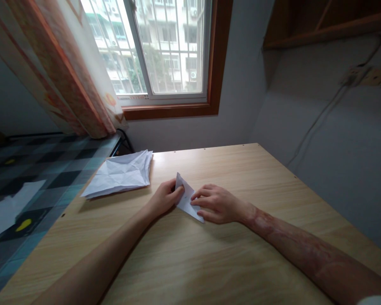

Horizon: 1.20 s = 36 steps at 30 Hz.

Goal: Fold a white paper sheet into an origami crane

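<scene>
A small folded white paper [186, 199] lies on the wooden table [209, 262] in front of me. My left hand [165, 198] pinches its left edge, lifting the upper corner off the wood. My right hand [216, 204] rests on the paper's right side, fingers curled and pressing it down. Both forearms stretch across the tabletop toward it.
A stack of creased white sheets [120, 174] lies at the table's far left. A bed with a checked cover [34, 169] stands left of the table, with a white sheet [6, 207] on it. A curtain [66, 67] and barred window [152, 46] are behind.
</scene>
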Each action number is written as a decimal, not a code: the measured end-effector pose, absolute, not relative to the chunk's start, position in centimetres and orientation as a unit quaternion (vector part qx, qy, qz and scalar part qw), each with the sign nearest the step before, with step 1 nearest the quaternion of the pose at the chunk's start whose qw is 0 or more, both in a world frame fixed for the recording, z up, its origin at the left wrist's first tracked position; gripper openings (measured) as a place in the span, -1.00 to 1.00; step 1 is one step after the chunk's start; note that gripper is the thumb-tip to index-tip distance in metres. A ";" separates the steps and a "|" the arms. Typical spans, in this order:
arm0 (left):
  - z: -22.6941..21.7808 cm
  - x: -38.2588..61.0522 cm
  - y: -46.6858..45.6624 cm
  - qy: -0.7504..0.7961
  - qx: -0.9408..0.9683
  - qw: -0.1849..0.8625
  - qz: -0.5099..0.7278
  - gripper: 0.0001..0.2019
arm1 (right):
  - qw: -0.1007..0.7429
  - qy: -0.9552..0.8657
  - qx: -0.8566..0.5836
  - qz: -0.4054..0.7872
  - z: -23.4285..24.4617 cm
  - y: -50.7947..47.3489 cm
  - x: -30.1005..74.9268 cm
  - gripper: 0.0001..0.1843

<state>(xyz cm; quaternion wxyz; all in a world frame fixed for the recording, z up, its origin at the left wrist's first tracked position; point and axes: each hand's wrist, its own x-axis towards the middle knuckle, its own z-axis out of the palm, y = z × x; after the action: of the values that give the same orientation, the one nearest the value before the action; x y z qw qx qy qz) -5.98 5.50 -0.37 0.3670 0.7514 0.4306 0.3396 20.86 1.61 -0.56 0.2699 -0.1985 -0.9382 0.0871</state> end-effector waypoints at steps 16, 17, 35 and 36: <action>-1.6 -6.1 6.1 0.468 0.765 0.158 0.412 -0.43 | 0.256 -0.949 -0.175 0.050 -0.4 1.0 20.6 -0.78; -1.5 -6.2 6.1 0.466 0.778 0.111 0.406 -0.49 | 0.257 -0.949 -0.174 0.053 -0.3 0.9 20.6 -0.77; -1.0 -5.8 5.3 0.420 0.861 0.047 0.283 -0.83 | 0.256 -0.958 -0.127 0.005 -0.3 1.2 20.6 -0.75; -0.8 -5.8 5.2 0.415 0.863 0.051 0.285 -0.82 | 0.271 -0.954 -0.131 0.005 -0.5 1.2 20.6 -0.78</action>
<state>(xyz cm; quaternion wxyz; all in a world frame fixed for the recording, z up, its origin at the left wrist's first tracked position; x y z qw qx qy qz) -5.76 5.21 -0.83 0.0512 0.8625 0.4146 0.2855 20.64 1.22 -0.46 0.2709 -0.1313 -0.9536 0.0047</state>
